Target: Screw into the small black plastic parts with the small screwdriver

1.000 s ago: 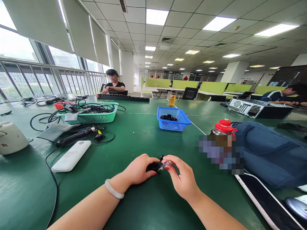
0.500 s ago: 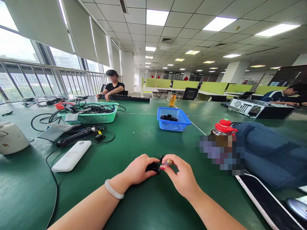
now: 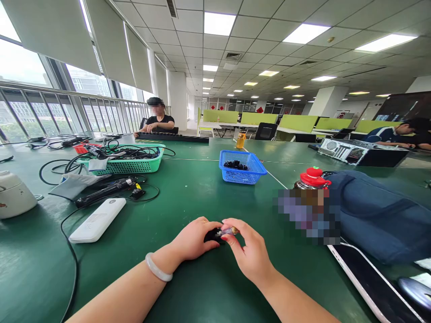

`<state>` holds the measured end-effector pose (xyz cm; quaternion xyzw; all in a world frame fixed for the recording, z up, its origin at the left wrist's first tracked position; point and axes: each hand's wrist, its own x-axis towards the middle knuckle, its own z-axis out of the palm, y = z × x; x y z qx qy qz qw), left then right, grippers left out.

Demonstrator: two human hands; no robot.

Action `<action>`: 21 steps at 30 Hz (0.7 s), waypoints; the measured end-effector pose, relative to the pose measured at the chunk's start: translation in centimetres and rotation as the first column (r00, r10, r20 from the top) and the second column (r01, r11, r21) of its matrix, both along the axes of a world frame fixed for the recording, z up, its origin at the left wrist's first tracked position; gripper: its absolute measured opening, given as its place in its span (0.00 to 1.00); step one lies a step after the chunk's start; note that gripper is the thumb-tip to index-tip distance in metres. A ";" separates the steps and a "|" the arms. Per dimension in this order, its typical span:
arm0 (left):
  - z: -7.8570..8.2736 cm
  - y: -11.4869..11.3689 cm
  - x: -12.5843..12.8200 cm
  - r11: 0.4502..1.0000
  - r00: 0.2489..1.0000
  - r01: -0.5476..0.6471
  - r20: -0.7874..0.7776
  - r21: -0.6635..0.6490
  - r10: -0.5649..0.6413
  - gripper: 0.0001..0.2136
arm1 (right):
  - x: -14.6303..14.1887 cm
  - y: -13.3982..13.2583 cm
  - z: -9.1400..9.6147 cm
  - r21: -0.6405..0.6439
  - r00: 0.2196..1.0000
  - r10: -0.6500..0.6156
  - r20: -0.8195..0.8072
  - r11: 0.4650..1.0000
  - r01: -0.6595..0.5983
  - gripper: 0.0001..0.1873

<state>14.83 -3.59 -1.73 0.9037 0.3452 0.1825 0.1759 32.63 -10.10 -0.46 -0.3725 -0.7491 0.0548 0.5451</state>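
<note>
My left hand (image 3: 193, 240) is curled tight around a small black part (image 3: 213, 235), low over the green table (image 3: 188, 197). My right hand (image 3: 249, 251) pinches a small clear brass-tipped piece (image 3: 229, 231) between thumb and fingertips, touching the black part. Beyond, a blue basket (image 3: 240, 167) holds black pieces; a green basket (image 3: 126, 160) holds cables.

Smooth glossy green tabletop (image 3: 202, 287) under the fingers (image 3: 232, 240), which pinch a shiny black plastic part (image 3: 213, 235) with a glinting metal tip (image 3: 229, 231).
</note>
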 end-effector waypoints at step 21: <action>0.5 -0.4 0.1 0.991 0.990 0.031 0.131 0.133 -0.048 0.13 | -0.1 0.6 0.1 -0.047 0.998 0.058 -0.015 0.997 -0.059 0.16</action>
